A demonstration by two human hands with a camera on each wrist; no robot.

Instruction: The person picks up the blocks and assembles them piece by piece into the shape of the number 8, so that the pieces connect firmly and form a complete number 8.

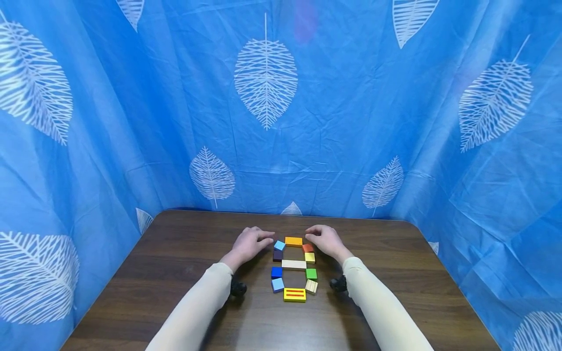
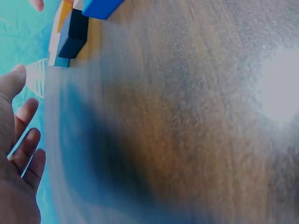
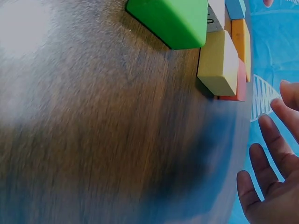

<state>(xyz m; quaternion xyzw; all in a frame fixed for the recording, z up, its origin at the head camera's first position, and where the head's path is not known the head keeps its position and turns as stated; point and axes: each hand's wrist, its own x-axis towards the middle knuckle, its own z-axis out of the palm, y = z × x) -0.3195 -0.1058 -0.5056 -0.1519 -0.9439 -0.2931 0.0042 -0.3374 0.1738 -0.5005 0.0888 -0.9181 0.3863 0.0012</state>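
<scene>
Small coloured blocks lie on the table in a closed figure like an 8. An orange block [image 1: 293,241] tops it, a long cream block [image 1: 293,264] crosses its middle, and a yellow block with red stripes [image 1: 294,295] forms the bottom. My left hand [image 1: 249,243] hovers left of the upper light blue block [image 1: 279,245] and a dark block [image 1: 278,255], holding nothing. On the other side, my right hand [image 1: 326,240] is near the red-orange block [image 1: 308,248] and the pale yellow block [image 1: 309,257], also holding nothing. Both wrist views show fingers loosely spread, apart from the blocks.
The figure's lower sides have a blue block [image 1: 276,272], a lower light blue block [image 1: 278,285], a green block [image 1: 311,274] and a striped wooden block [image 1: 311,286]. Beyond the brown wooden table [image 1: 386,273] hangs a blue curtain [image 1: 333,122] with white leaves.
</scene>
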